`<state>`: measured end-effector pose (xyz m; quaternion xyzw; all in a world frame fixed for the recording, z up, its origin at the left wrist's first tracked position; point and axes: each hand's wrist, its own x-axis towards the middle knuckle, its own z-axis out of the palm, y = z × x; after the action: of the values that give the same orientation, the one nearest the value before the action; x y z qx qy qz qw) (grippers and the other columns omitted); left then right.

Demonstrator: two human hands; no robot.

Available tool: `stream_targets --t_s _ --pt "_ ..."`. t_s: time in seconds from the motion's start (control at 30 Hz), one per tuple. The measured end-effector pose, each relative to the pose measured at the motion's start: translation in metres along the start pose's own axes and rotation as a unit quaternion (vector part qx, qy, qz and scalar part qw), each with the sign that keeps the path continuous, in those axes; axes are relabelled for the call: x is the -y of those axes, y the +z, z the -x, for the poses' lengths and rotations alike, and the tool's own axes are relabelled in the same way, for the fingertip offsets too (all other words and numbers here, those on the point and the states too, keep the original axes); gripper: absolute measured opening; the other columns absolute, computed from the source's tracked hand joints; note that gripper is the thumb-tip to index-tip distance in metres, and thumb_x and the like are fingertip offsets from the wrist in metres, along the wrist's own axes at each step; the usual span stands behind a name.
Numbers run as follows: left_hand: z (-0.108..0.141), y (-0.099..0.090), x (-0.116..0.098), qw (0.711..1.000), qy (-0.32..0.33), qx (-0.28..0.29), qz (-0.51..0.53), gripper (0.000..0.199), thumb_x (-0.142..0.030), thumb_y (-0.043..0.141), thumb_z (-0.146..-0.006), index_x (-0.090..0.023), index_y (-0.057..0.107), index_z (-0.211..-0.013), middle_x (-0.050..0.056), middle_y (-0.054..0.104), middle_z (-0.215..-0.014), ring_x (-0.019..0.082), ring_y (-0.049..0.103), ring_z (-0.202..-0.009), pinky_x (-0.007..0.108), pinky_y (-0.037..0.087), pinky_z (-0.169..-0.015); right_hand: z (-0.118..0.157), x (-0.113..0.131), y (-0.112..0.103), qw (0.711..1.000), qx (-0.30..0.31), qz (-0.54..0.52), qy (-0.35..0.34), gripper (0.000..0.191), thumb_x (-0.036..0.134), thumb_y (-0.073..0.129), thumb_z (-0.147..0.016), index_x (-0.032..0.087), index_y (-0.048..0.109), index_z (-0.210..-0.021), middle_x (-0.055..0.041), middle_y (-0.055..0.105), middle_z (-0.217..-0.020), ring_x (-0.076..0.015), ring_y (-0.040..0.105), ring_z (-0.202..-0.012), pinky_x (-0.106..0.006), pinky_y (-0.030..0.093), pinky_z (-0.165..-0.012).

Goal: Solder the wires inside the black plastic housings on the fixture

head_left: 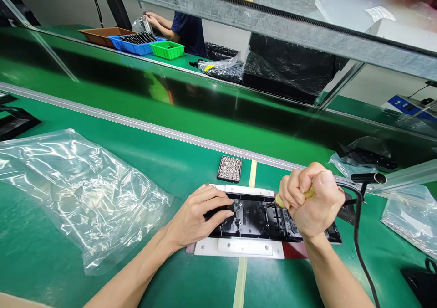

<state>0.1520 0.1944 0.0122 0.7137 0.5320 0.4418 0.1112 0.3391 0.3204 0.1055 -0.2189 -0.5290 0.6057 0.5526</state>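
A long black plastic housing (251,223), its ribbed inside facing up, lies in a white fixture (239,248). My left hand (201,214) rests over the housing's left end, thumb and fingers apart. In a closed fist, my right hand (310,201) grips the yellow handle of a soldering iron (280,200). The iron's dark tip points down and left at the middle of the housing; whether it touches cannot be made out. Just behind the fixture sits a small black tray (230,179) full of tiny metal pieces.
A clear plastic bag (88,194) covers the left of the green bench. On the right are a metal tube holder (370,178), a black cable (357,235) and a bag (413,217). Across the divider, a person (187,32) works near blue (136,48) and green bins (167,50).
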Motion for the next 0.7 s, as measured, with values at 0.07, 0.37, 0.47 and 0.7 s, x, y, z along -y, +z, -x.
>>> stream_targets --t_s 0.07,0.37,0.47,0.7 --pt "-0.0004 0.0002 0.0002 1.000 0.000 0.000 0.002 0.014 -0.025 0.063 -0.101 -0.019 0.070 -0.112 0.006 0.071 -0.102 0.020 0.065 -0.094 0.036 0.046 -0.084 0.0000 -0.0005 -0.0002 1.000 0.003 -0.001 -0.005 0.041 0.040 0.056 -0.094 0.020 0.043 -0.061 0.0072 0.030 -0.044 -0.0058 0.025 -0.036 -0.017 0.026 -0.033" --pt "0.0004 0.0000 -0.0001 1.000 0.000 0.002 0.005 0.014 -0.022 0.066 -0.100 -0.020 0.069 -0.113 0.004 0.071 -0.104 0.019 0.065 -0.096 0.036 0.044 -0.086 -0.0001 -0.0003 0.0002 1.000 -0.002 -0.007 -0.006 0.041 0.037 0.056 -0.094 0.019 0.042 -0.060 0.0071 0.030 -0.044 -0.0054 0.025 -0.036 -0.017 0.025 -0.034" --pt "0.0002 0.0003 0.0001 1.000 -0.001 0.004 0.007 0.014 -0.022 0.066 -0.099 -0.020 0.069 -0.114 0.004 0.071 -0.104 0.018 0.065 -0.096 0.036 0.044 -0.086 -0.0004 -0.0002 0.0003 1.000 -0.004 -0.006 -0.003 0.040 0.036 0.055 -0.094 0.019 0.043 -0.060 0.0068 0.030 -0.044 -0.0058 0.025 -0.035 -0.017 0.025 -0.033" --pt "-0.0001 -0.0002 -0.0005 1.000 -0.001 0.005 0.008 0.014 -0.021 0.066 -0.100 -0.020 0.069 -0.114 0.004 0.071 -0.104 0.018 0.064 -0.096 0.035 0.043 -0.086 -0.0006 -0.0005 -0.0012 1.000 0.005 -0.009 -0.009 0.040 0.038 0.055 -0.095 0.019 0.044 -0.061 0.0068 0.031 -0.044 -0.0055 0.025 -0.036 -0.017 0.025 -0.034"
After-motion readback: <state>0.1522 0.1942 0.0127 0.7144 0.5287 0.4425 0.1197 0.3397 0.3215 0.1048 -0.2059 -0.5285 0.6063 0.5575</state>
